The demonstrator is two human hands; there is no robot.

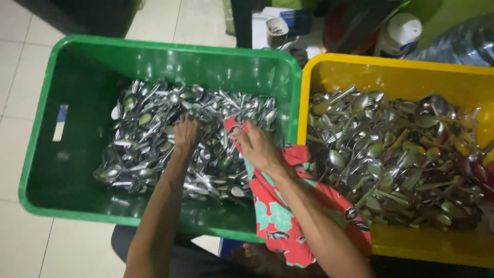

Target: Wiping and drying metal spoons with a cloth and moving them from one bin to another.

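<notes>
Left hand [185, 135] buried fingers-down in spoons [190, 139] inside green bin [38, 154], grip not visible; right hand [261, 150] clutching red cloth [288, 206] over the same pile. Perhaps a risk of spoons slipping, or cloth snagging on handles, from such loose heaping.

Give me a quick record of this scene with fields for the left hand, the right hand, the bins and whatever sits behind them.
left hand: left hand reaches into the pile of metal spoons, fingers down among them
right hand: right hand rests on the same pile, touching a red floral cloth
cloth: draped over the near edge of the green bin
left bin: green plastic crate, part filled with spoons
right bin: yellow plastic crate, heaped with mixed spoons
behind: white cup, white lidded jar
floor: pale tiles
</notes>
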